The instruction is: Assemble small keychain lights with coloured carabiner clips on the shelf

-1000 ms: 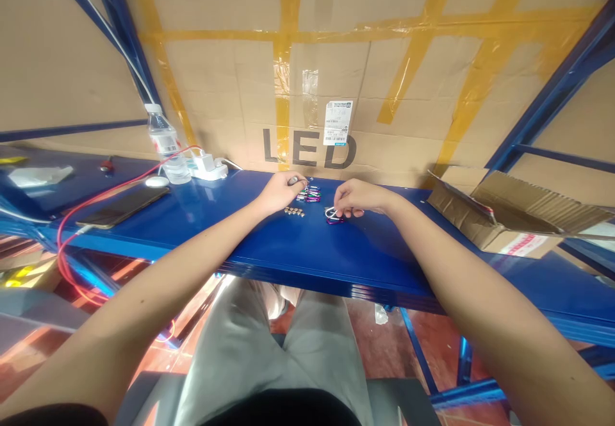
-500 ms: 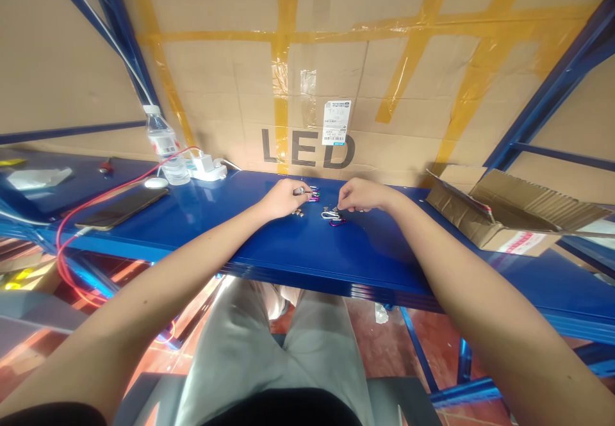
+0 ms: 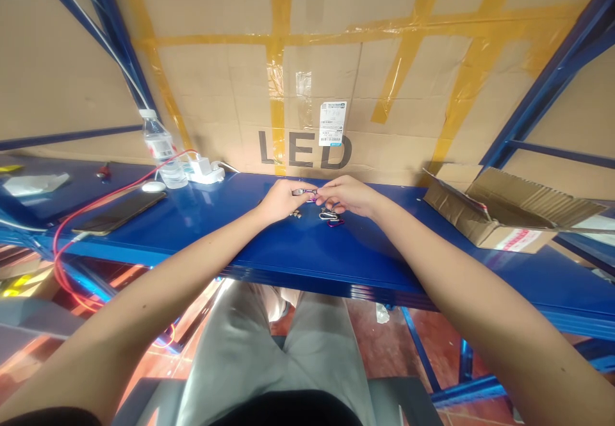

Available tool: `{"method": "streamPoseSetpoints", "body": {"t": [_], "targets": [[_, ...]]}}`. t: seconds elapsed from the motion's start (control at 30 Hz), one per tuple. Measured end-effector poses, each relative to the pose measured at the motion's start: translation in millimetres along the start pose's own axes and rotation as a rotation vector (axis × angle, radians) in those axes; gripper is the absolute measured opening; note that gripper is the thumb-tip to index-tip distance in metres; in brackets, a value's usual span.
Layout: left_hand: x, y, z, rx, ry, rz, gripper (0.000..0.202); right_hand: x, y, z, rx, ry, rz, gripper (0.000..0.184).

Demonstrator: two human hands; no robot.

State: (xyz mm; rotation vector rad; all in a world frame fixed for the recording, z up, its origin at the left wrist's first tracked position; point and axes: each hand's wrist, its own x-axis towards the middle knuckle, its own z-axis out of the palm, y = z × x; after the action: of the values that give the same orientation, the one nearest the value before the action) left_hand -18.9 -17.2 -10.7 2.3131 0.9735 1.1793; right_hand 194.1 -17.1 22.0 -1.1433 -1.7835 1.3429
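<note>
My left hand (image 3: 281,200) is closed, pinching what looks like a silver carabiner (image 3: 301,191) just above the blue shelf top. Fingers of my right hand (image 3: 350,195) are pressed together at the right end of that carabiner; any small part between them is hidden. Close below my right hand lie a silver carabiner (image 3: 329,215) and a purple carabiner (image 3: 335,223). Several tiny metal pieces (image 3: 295,214) rest beside my left fingers. Behind the fingertips, more coloured carabiners (image 3: 311,199) are partly covered.
On the left stand a water bottle (image 3: 163,150), a white charger block (image 3: 204,168) and a phone (image 3: 120,211) with a red cable (image 3: 110,196). An open cardboard box (image 3: 504,211) sits on the right. A large taped carton (image 3: 230,106) backs the blue shelf (image 3: 298,253).
My right hand has moved left and up from beside the loose carabiners to meet my left hand at the held carabiner. My left hand has stayed nearly in place.
</note>
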Motion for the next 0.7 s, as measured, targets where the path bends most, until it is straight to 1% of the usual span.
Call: {"method": "streamPoseSetpoints", "body": {"t": [0.07,0.13,0.23,0.3,0.37,0.43,0.5,0.57,0.7], "targets": [[0,-1,0.2,-0.011,0.01,0.034,0.032,1,1,1,0.087,-0.035,0.022,0.01],[0,-2,0.2,0.008,0.01,0.054,0.031,1,2,3,0.117,-0.032,0.027,0.008],[0,-3,-0.2,0.079,0.026,0.019,0.031,2,2,3,0.057,0.02,0.013,0.005],[1,-3,-0.7,0.138,0.037,-0.06,0.036,3,2,1,-0.104,0.091,-0.015,0.006],[2,-2,-1.4,0.171,0.027,-0.159,0.041,4,3,-4,-0.369,0.193,-0.07,0.01],[3,-2,-2.4,0.152,0.006,-0.227,0.034,6,6,-9,-0.633,0.277,-0.137,0.014],[3,-2,-3.5,0.098,-0.012,-0.234,0.021,9,10,-14,-0.771,0.273,-0.146,0.012],[4,-4,-4.9,0.057,-0.026,-0.205,0.014,11,13,-16,-0.839,0.237,-0.142,0.01],[5,-10,-8.9,0.057,-0.027,-0.138,0.013,13,15,-13,-0.913,0.197,-0.108,0.008]]}}
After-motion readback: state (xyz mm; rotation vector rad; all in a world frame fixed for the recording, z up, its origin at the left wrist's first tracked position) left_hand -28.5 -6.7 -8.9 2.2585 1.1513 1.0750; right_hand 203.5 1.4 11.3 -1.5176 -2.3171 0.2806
